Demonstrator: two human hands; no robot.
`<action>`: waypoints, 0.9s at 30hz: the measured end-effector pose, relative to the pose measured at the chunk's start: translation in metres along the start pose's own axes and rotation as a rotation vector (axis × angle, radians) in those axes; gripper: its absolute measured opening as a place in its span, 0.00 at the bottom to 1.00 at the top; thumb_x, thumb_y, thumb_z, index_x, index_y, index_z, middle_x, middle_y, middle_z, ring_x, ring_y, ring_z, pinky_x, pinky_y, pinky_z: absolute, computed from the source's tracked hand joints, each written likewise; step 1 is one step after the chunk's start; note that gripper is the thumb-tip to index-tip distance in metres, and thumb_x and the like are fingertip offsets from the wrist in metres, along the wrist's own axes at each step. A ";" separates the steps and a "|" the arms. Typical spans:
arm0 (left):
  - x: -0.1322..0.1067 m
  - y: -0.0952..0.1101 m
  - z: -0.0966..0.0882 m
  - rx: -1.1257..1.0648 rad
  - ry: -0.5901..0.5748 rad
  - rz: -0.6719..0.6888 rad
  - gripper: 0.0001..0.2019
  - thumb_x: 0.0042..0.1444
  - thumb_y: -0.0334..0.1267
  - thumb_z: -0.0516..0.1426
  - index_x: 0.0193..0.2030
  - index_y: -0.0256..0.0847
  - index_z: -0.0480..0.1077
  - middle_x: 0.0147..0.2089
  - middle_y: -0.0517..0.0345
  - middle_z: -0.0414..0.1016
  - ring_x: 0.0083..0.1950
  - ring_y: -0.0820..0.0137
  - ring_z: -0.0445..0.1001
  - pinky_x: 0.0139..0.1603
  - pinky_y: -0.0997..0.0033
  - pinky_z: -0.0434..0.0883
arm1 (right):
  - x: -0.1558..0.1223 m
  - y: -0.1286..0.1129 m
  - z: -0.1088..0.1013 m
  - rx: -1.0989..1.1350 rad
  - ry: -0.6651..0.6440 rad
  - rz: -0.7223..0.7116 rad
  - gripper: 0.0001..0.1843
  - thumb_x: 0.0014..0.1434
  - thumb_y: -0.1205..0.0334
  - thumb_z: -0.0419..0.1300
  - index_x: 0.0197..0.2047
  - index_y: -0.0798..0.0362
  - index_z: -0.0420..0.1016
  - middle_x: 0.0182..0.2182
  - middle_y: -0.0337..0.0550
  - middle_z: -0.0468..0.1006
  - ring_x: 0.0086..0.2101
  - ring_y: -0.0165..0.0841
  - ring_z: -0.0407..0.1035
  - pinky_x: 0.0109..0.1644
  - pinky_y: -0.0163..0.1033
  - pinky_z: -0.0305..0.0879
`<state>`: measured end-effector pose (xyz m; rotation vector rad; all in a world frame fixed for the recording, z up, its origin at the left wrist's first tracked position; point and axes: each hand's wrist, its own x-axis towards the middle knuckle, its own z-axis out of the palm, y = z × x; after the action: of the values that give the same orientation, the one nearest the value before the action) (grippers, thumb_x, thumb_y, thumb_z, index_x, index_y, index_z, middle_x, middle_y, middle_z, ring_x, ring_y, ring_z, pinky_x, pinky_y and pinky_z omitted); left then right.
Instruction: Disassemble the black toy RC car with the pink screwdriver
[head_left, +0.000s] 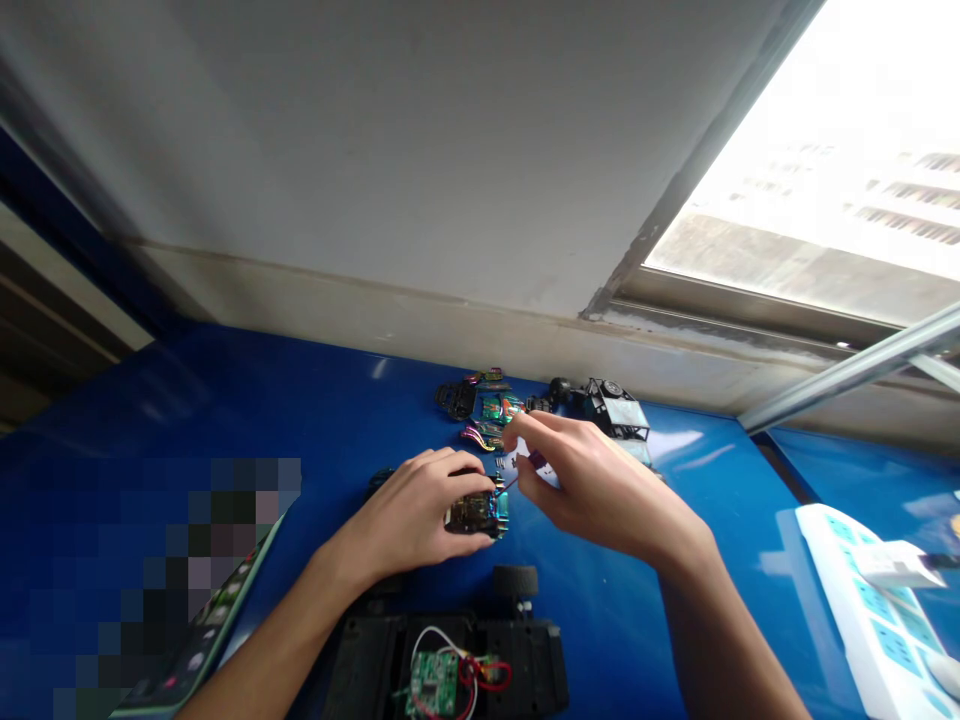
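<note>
L hand (424, 505) clamping iridescent part (480, 515) just beyond black chassis (450, 665); R hand (592, 480) pinching purple screwdriver (534, 461), tip touching part.

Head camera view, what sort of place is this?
Likely a hobby repair bench by a window: a blue table holds a toy car chassis with its circuit board bare and a power strip. The left hand grips a small part, the right hand a purple tool.

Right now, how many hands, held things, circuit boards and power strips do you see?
Hands: 2, left hand, right hand
Held things: 2, iridescent part, purple tool
Green circuit board: 1
White power strip: 1
Total: 6
</note>
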<state>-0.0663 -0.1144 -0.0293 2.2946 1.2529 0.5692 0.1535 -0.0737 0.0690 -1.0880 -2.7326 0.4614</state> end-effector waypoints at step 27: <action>0.016 0.007 -0.011 -0.065 0.115 -0.030 0.15 0.64 0.45 0.64 0.55 0.46 0.79 0.57 0.56 0.82 0.60 0.60 0.78 0.63 0.60 0.73 | -0.002 0.011 -0.013 0.040 0.140 -0.024 0.08 0.66 0.72 0.54 0.44 0.50 0.68 0.35 0.37 0.74 0.30 0.28 0.64 0.35 0.36 0.53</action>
<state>-0.0592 -0.1022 -0.0143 2.2129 1.3003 0.7291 0.1655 -0.0650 0.0771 -1.0349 -2.6010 0.4183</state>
